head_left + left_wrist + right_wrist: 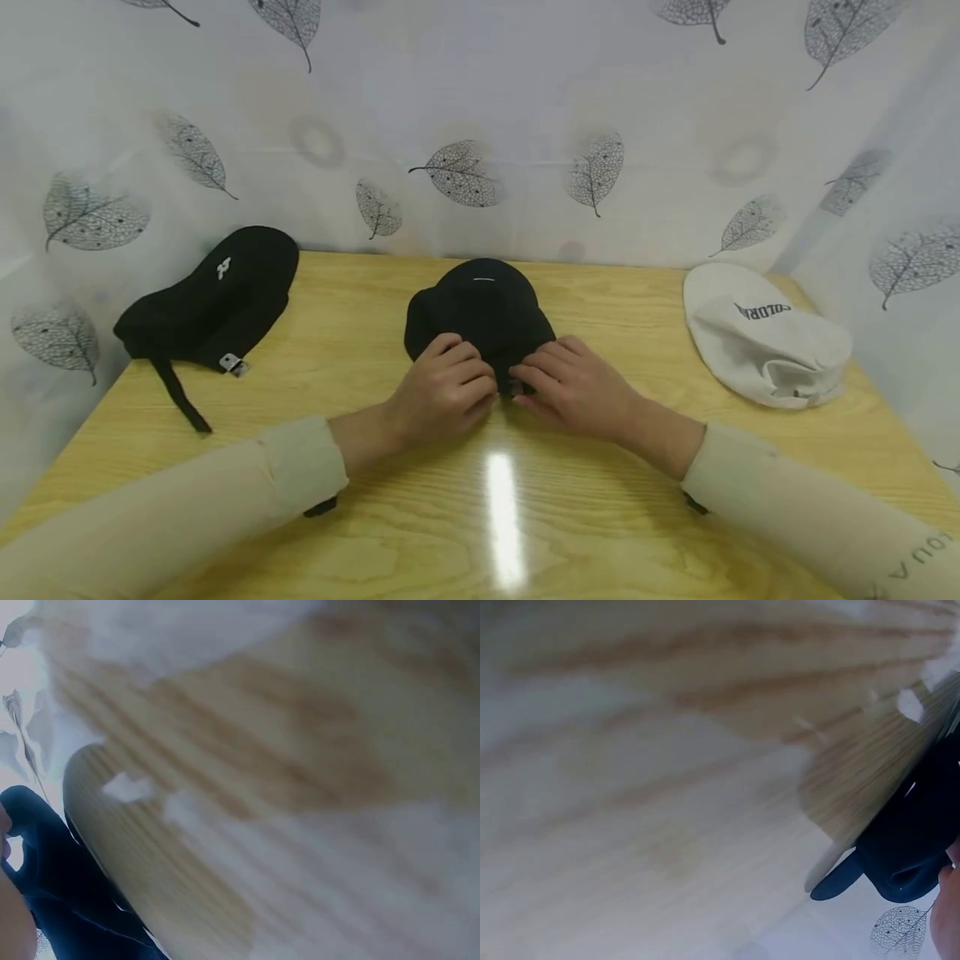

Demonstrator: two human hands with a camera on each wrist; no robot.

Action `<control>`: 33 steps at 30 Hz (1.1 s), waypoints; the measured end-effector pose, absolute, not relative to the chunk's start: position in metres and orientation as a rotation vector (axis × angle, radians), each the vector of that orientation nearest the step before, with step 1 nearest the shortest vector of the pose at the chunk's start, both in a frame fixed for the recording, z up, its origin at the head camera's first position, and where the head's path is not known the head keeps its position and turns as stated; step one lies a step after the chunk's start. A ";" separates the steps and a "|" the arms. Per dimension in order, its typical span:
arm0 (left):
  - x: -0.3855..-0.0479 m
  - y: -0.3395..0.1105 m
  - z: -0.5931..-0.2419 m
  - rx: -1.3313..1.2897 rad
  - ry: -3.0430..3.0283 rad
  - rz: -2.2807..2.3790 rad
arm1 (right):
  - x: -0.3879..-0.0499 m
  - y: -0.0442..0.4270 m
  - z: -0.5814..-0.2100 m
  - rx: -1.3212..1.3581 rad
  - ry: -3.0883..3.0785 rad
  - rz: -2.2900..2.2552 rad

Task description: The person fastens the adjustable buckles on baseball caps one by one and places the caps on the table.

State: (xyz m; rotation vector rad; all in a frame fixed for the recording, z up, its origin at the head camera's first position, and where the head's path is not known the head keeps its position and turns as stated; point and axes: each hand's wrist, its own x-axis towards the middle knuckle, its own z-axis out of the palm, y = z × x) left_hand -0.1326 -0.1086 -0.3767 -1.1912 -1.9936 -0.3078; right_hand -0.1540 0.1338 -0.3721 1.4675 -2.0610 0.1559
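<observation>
A black cap (483, 308) with a small white line on its crown lies mid-table. My left hand (446, 383), fingers curled, grips its near edge from the left. On the right side of that edge, my right hand (573, 383) pinches the cap close to a small strap piece (517, 386). The fingers hide most of the strap. In the left wrist view the cap (82, 900) fills the lower left corner. In the right wrist view the cap (915, 825) shows at the right edge, by part of the right hand (946, 911).
To the left lies another black cap (217, 292) with a white emblem; its loose strap (180, 396) hangs toward me. A white cap (761, 333) with dark lettering rests at the right. The wooden table (420, 533) ends at a leaf-patterned curtain (517, 92).
</observation>
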 end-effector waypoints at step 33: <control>-0.133 -0.109 -0.382 -1.132 -2.013 -0.310 | -0.153 0.135 -0.377 1.400 -2.148 0.345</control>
